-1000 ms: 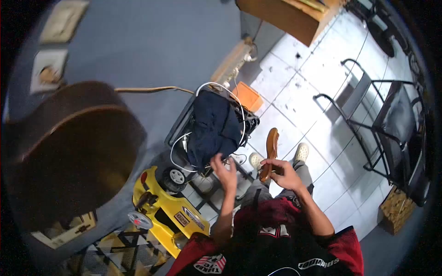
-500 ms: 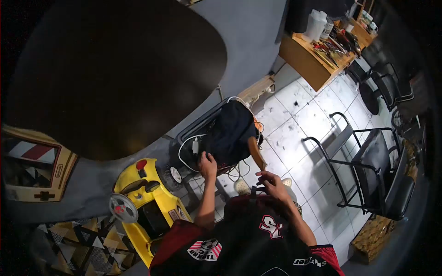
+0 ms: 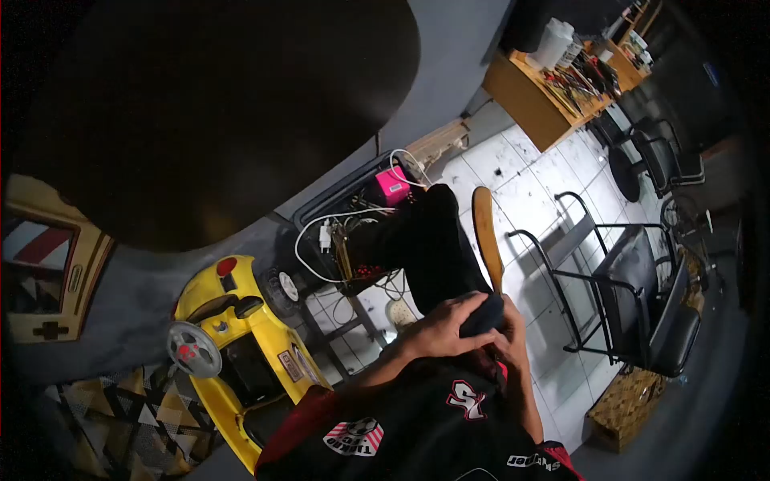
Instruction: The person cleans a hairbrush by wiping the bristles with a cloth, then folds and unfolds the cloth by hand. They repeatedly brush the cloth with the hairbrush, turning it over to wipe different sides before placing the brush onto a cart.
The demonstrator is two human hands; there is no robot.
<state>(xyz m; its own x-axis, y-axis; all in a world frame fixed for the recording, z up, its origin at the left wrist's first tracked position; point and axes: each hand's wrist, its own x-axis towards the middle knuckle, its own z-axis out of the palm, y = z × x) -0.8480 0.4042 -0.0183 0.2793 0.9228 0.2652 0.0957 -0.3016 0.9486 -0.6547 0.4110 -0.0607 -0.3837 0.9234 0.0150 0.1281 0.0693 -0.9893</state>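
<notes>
A dark cloth (image 3: 437, 248) hangs down over the edge of the stand, its near end bunched between my two hands. My left hand (image 3: 449, 327) is wrapped round the bunched end from the left. On the other side, my right hand (image 3: 510, 329) is closed by the same end, and a brown wooden brush (image 3: 486, 232) sticks up from it. Behind the cloth, the black stand (image 3: 321, 215) holds a pink box (image 3: 393, 186), a white charger (image 3: 325, 236) and cables. The fingers of my right hand are partly hidden.
A yellow ride-on toy car (image 3: 261, 337) stands at the left, above a patterned mat (image 3: 136, 417). At the right is a black metal-framed chair (image 3: 622, 280). A wooden desk (image 3: 529, 100) bearing tools is at the upper right. A large dark shape (image 3: 224, 104) covers the upper left.
My left hand has moved right, away from the stand, and the cloth has come with it. The pink box now shows. My hands are now together, and the brush stands more upright.
</notes>
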